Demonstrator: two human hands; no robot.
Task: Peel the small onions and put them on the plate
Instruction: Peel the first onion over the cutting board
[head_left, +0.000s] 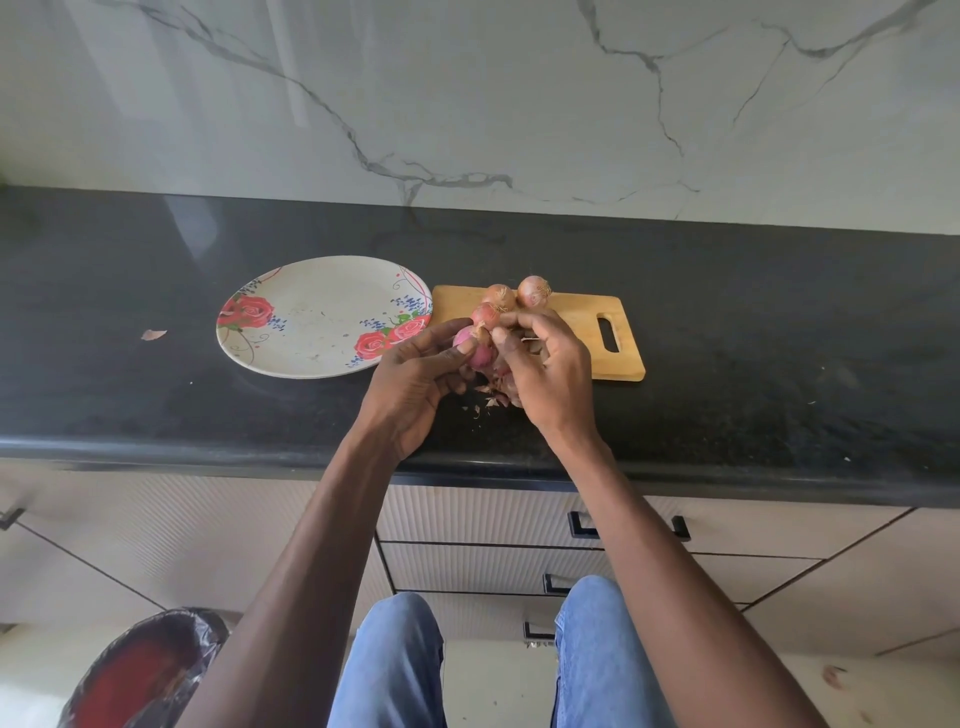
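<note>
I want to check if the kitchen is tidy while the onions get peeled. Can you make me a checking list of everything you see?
Surface: black counter, specks of skin near its front edge.
Job's things: flowered plate holds no onions; three unpeeled onions on the wooden board; one pink onion, partly peeled, held over the counter.
Clutter: loose skins under the hands; one scrap left of the plate.
Hands: left hand holds the pink onion; right hand pinches its skin at the top.
Cables: nothing seen.
Surroundings: marble wall, drawers, lined bin on the floor.
</note>
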